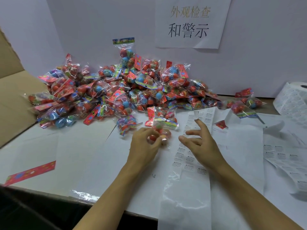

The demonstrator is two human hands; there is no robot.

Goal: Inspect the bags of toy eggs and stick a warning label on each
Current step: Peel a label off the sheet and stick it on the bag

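Note:
My left hand (146, 143) grips a clear bag of toy eggs (162, 130) with a pink and rainbow header, held just above the white table. My right hand (199, 141) hovers over a strip of warning labels (187, 156) with its fingers spread, and one small label (196, 114) clings to the tip of its raised index finger. A big heap of the same egg bags (108, 90) lies behind, against the white back wall.
A roll of labels (292, 98) sits at the far right, with loose label sheets (285, 156) spread below it. A few bags (244, 103) lie apart at the right. A cardboard box (15, 97) stands at the left. A loose pink header card (31, 173) lies near the front edge.

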